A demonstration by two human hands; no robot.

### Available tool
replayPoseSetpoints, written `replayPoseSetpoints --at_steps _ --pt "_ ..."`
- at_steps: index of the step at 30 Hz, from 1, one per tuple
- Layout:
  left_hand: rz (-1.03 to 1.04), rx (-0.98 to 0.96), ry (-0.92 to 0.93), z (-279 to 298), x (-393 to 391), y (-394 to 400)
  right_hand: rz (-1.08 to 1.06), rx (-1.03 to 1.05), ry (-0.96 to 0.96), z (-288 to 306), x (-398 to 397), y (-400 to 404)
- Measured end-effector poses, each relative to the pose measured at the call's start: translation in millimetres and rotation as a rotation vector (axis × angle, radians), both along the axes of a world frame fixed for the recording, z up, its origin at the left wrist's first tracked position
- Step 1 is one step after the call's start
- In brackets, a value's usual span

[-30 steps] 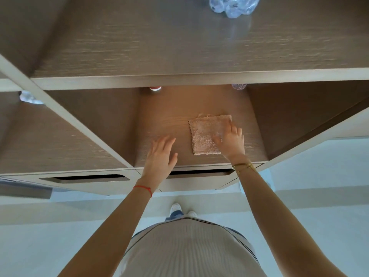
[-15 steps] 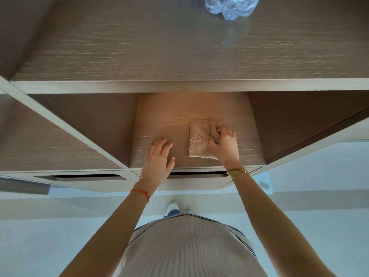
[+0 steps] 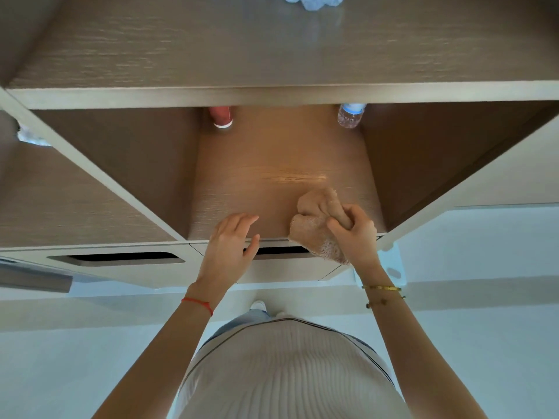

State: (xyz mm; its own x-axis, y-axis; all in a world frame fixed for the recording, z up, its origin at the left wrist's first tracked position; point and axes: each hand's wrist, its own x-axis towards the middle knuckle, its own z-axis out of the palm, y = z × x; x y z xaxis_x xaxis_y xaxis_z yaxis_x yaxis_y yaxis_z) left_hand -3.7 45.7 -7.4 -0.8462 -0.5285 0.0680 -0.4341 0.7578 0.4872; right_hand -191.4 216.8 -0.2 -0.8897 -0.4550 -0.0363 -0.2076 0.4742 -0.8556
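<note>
A red string bracelet (image 3: 198, 304) circles the wrist behind the left hand (image 3: 230, 246); a gold bangle (image 3: 381, 288) and thin gold chain (image 3: 384, 300) sit behind the right hand (image 3: 357, 234); ribbed white top (image 3: 287, 373) with dark trim; blue jeans (image 3: 242, 317); white shoes (image 3: 258, 305).

The front edge of the upper grey-brown wooden shelf (image 3: 272, 96) is hiding the upper parts of the red cylindrical can with a white rim (image 3: 221, 118) and of the clear plastic water bottle with a blue-and-white label (image 3: 350, 116). The picture's top edge is cutting off the crumpled clear plastic wrapper (image 3: 314, 0). The right hand (image 3: 355, 234) is covering part of the bunched beige fluffy cloth (image 3: 311, 228), and its fingertips are lying out of sight among the folds. The ribbed white top (image 3: 287, 373) is hiding most of the white shoe (image 3: 258, 305).
</note>
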Motion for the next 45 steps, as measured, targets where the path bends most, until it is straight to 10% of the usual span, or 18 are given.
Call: replayPoseSetpoints --at_steps 30,45 --pt "-0.907 0.041 -0.001 21 123 90 -0.909 -0.062 -0.096 9 338 190" --pt "-1.447 0.023 -0.044 28 137 275 -1.536 -0.194 -0.083 12 500 305"
